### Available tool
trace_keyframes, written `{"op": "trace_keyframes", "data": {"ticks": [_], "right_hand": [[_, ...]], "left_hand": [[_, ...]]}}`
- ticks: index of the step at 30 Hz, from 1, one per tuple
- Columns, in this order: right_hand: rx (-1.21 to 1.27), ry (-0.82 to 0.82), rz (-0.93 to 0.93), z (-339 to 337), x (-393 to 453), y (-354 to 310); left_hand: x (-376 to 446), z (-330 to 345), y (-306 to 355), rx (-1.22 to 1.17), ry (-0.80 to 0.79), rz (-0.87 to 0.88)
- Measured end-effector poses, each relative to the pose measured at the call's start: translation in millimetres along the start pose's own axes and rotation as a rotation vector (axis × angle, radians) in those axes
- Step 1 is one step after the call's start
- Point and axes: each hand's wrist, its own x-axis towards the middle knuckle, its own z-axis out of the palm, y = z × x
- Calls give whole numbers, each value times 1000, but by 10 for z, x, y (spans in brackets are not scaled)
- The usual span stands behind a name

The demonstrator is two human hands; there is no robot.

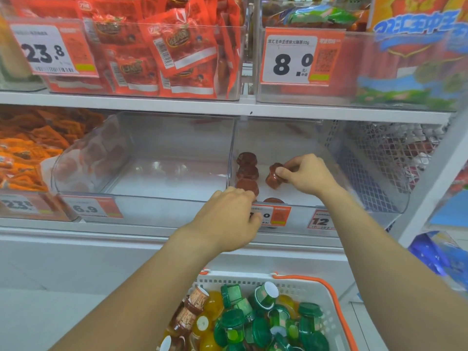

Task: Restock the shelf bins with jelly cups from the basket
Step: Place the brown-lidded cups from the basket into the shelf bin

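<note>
Two clear bins sit side by side on the shelf (pixel 228 107); the right bin (pixel 316 201) holds brown jelly cups (pixel 247 171) stacked along its left wall. At 6 o'clock, the white basket (pixel 314 285) carries green, orange and brown cups. Right hand (pixel 307 174) pinches one tilted brown cup (pixel 274 176) inside the bin. Left hand (pixel 228 219) curls at the bin's front edge; its grasp cannot be told.
</note>
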Motion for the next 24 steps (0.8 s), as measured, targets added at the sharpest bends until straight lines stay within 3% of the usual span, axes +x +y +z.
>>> {"op": "trace_keyframes", "data": {"ticks": [7,24], "right_hand": [[-133,-188,-35,147,64,84],[-111,-292,-64,187,72,59]], "left_hand": [[2,42,-42,-20,10,20],[9,98,-37,3,95,49]]}}
